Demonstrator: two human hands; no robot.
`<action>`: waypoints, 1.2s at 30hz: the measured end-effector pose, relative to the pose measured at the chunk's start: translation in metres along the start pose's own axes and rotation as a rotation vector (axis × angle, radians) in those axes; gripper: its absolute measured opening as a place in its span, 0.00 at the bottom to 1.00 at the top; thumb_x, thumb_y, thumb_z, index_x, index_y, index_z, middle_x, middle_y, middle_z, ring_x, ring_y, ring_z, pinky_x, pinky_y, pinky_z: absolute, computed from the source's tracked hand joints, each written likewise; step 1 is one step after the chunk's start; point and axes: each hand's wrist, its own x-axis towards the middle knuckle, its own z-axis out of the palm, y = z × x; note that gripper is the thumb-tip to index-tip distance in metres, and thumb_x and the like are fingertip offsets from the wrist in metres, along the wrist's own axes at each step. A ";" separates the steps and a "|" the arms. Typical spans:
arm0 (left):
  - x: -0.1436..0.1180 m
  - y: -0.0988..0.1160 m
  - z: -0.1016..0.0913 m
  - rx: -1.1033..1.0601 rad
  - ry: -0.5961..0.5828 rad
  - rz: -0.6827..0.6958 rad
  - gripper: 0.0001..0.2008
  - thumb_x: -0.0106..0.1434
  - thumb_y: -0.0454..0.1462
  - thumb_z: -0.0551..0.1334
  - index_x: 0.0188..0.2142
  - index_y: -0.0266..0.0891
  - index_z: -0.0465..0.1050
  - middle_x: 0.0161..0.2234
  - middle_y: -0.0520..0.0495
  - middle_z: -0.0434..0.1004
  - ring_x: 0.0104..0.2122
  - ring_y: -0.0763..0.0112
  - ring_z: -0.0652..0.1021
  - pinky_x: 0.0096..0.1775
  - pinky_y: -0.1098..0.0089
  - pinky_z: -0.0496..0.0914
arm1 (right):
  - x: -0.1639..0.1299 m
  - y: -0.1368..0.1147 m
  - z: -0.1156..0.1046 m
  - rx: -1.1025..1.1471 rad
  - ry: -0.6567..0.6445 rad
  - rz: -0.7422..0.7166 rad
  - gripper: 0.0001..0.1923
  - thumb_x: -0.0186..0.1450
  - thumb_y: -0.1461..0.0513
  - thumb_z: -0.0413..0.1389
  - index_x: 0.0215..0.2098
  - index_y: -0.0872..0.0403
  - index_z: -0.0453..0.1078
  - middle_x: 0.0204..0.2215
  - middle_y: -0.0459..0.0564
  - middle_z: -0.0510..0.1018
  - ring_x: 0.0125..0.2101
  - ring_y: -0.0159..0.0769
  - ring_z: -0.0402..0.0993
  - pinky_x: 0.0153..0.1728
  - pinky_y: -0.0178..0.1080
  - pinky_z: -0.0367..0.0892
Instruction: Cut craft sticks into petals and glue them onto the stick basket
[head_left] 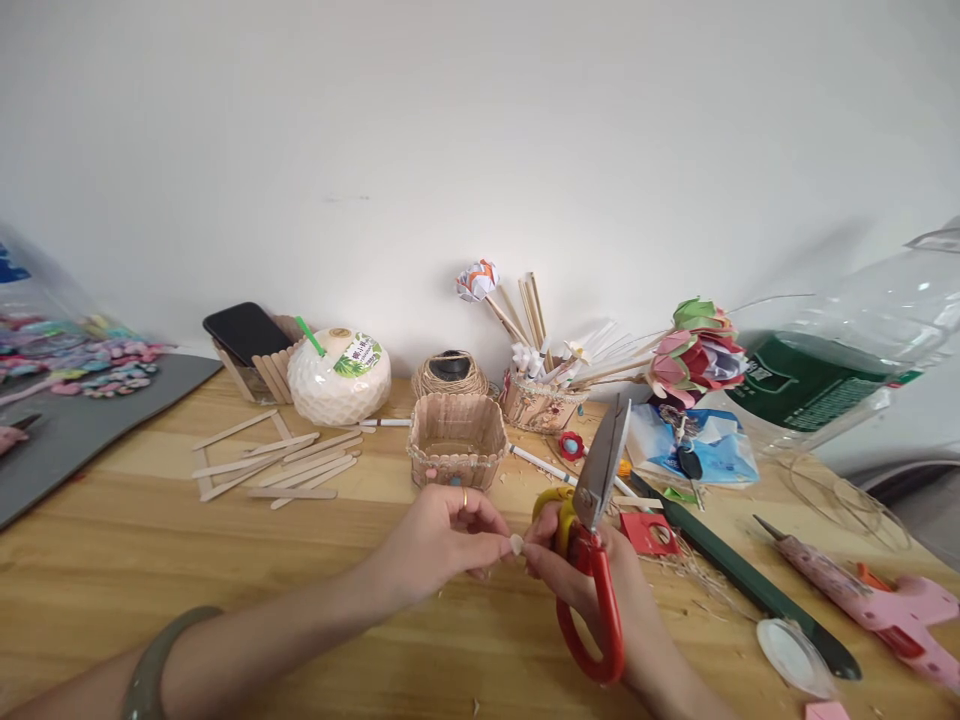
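My left hand (pixel 454 540), with a ring on one finger, pinches a small off-white piece (pixel 516 544) too tiny to identify. The thumb and finger of my right hand (pixel 581 585) meet the same piece from the other side. A pair of scissors (pixel 598 470) with red and yellow handles hangs on my right hand, blades pointing up and partly apart. Just beyond my left hand stands a small basket (pixel 457 440) made of wooden sticks, trimmed with twine along its rim. Parts of the fingers around the scissor handles are hidden.
Loose craft sticks (pixel 300 470) lie left. Behind are a coconut (pixel 340 380), a twine roll (pixel 450 375) and a stick holder (pixel 544 395) with paper flowers. To the right are a green strip (pixel 750 570), a pink glue gun (pixel 877 605) and a plastic bottle (pixel 825 370).
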 end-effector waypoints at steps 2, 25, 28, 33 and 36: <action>0.001 0.000 -0.001 0.013 0.003 -0.013 0.09 0.48 0.40 0.64 0.23 0.34 0.70 0.23 0.49 0.72 0.21 0.75 0.68 0.27 0.70 0.62 | 0.001 0.000 0.000 -0.012 0.005 -0.004 0.11 0.52 0.58 0.60 0.24 0.54 0.61 0.19 0.41 0.66 0.21 0.28 0.57 0.22 0.32 0.54; -0.006 0.019 -0.009 -0.119 0.157 0.087 0.07 0.48 0.37 0.66 0.24 0.35 0.73 0.23 0.50 0.76 0.26 0.72 0.73 0.29 0.72 0.68 | -0.003 0.007 -0.005 -0.030 -0.081 0.024 0.18 0.57 0.48 0.55 0.27 0.54 0.64 0.20 0.41 0.61 0.20 0.29 0.55 0.20 0.32 0.55; -0.009 0.025 -0.012 -0.169 0.211 0.128 0.06 0.49 0.37 0.66 0.25 0.34 0.73 0.23 0.49 0.77 0.26 0.72 0.74 0.28 0.73 0.68 | -0.007 -0.009 -0.006 -0.079 -0.121 0.012 0.18 0.55 0.47 0.57 0.25 0.53 0.66 0.21 0.44 0.64 0.23 0.32 0.59 0.22 0.33 0.59; -0.011 0.030 -0.014 -0.221 0.254 0.203 0.07 0.50 0.37 0.66 0.25 0.34 0.74 0.23 0.49 0.77 0.25 0.75 0.72 0.27 0.74 0.68 | -0.015 -0.041 -0.007 -0.147 -0.193 -0.026 0.16 0.53 0.47 0.59 0.22 0.50 0.70 0.20 0.46 0.69 0.23 0.38 0.64 0.23 0.37 0.61; -0.012 0.032 -0.015 -0.230 0.273 0.211 0.06 0.49 0.36 0.66 0.25 0.34 0.74 0.23 0.49 0.77 0.25 0.74 0.73 0.27 0.73 0.67 | -0.017 -0.046 -0.005 -0.161 -0.222 -0.026 0.17 0.54 0.45 0.58 0.22 0.49 0.71 0.19 0.46 0.70 0.22 0.39 0.65 0.24 0.37 0.62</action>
